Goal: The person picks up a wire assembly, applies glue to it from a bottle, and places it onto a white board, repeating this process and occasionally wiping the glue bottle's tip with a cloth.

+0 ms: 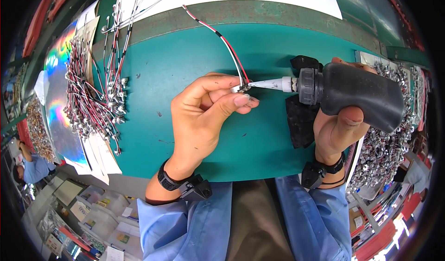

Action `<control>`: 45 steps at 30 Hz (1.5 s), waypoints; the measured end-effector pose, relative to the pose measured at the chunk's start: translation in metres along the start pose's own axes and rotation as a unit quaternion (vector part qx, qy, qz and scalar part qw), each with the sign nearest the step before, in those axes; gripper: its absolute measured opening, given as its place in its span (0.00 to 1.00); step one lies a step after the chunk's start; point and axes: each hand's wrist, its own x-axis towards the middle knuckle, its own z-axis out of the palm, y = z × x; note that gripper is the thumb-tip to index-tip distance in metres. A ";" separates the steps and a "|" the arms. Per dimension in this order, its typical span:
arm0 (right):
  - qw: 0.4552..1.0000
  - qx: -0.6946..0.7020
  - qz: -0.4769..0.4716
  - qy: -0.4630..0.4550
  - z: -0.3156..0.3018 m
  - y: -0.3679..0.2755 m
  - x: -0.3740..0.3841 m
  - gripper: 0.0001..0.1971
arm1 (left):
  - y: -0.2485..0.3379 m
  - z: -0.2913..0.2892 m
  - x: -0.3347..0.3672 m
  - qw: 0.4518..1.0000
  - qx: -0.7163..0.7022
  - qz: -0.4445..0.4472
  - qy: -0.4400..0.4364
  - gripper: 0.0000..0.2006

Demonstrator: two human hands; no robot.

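My left hand point(199, 115) has its grip pinched on the wired part point(244, 89) above the middle of the tabletop point(148, 85), I think for steadiness, while my right hand point(334, 127) clasps the black bottle point(359, 92) sideways, nozzle point(271, 83) toward it.

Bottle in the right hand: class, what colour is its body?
The bottle has a black body, best seen in the head view.

The right grip point(340, 126) holds a black bottle point(361, 94), its white nozzle point(269, 84) pointing left at a wired part point(218, 33) pinched in the left grip point(199, 117). Well left of the bottle lies a heap of similar parts point(83, 85); right of it, a pile of metal pieces point(380, 157).
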 end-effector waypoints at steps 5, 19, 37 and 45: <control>1.000 0.010 0.006 0.001 0.000 -0.001 0.001 0.33 | 0.000 0.000 0.000 1.000 0.008 0.001 0.001 0.08; 0.994 0.092 0.034 0.049 0.004 -0.006 0.009 0.33 | 0.006 0.004 0.002 1.000 0.018 0.007 -0.013 0.08; 0.964 0.199 0.163 0.066 -0.069 -0.036 0.047 0.21 | 0.033 0.033 -0.013 0.996 0.017 0.079 -0.046 0.10; 0.975 0.196 0.097 -0.042 -0.053 -0.043 0.026 0.29 | 0.025 0.042 -0.013 0.991 0.013 0.119 -0.058 0.10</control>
